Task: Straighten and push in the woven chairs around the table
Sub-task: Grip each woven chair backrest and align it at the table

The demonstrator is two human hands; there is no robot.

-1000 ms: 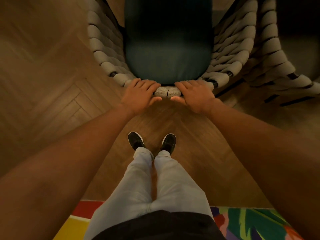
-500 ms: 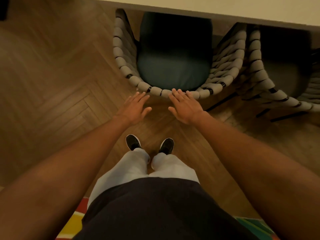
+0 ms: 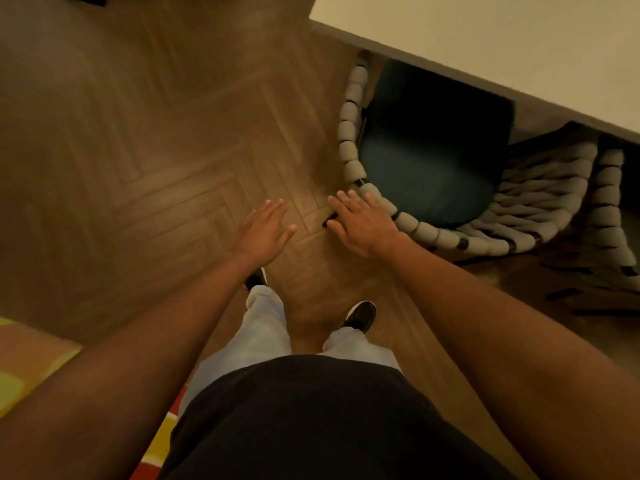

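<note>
Herringbone wood floor (image 3: pixel 145 140) lies under us; our left hand (image 3: pixel 265 230) and right hand (image 3: pixel 363 225) spread flat, empty, beside the grey rope-woven chair (image 3: pixel 429 233) at the pale table (image 3: pixel 519 39)

Dim, warm light — soft motion blur; wide-angle bending at edges

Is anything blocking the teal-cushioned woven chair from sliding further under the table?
Nothing visible does. The woven chair already has the front of its seat under the table edge. The floor under the table is hidden. A second chair stands close beside it, to the right.
</note>
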